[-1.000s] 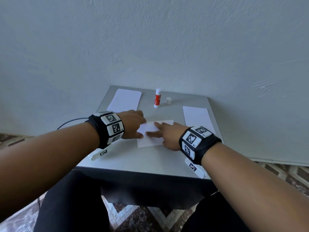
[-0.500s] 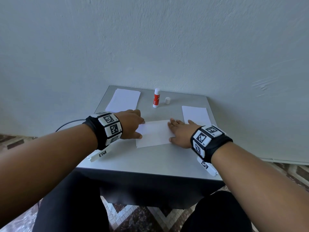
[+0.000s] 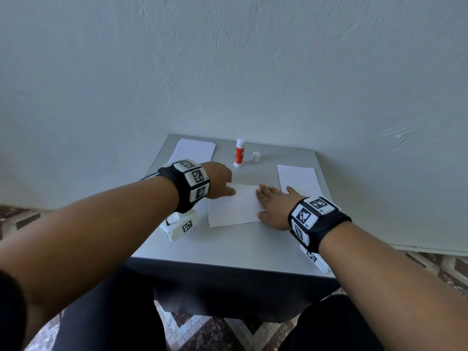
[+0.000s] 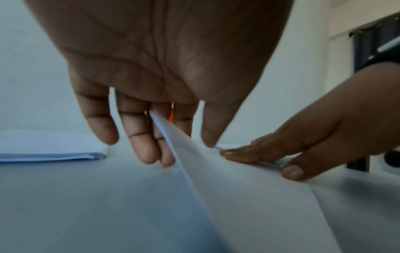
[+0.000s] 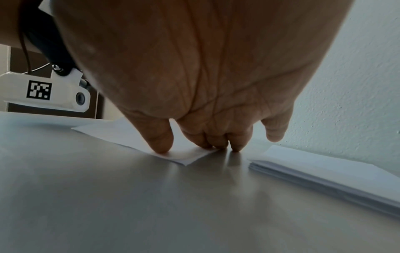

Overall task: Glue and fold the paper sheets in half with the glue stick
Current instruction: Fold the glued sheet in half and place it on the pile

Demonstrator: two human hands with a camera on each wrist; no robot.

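Note:
A white paper sheet (image 3: 234,205) lies folded in the middle of the grey table (image 3: 228,244). My left hand (image 3: 217,181) is at its left edge. In the left wrist view that edge (image 4: 171,137) is lifted and pinched between the thumb and fingers (image 4: 149,154). My right hand (image 3: 271,202) lies flat, and its fingertips (image 5: 162,147) press the sheet's right edge (image 5: 186,158) onto the table. The red and white glue stick (image 3: 239,153) stands uncapped at the back, with its white cap (image 3: 256,157) beside it. Neither hand touches it.
A stack of white sheets (image 3: 195,150) lies at the back left. Another stack (image 3: 298,178) lies at the right, close to my right hand, and shows edge-on (image 5: 324,176) in the right wrist view. A pale wall stands right behind the table.
My right hand slid right across the sheet from its middle to its right edge. My left hand stayed at the left edge and its wrist rose a little.

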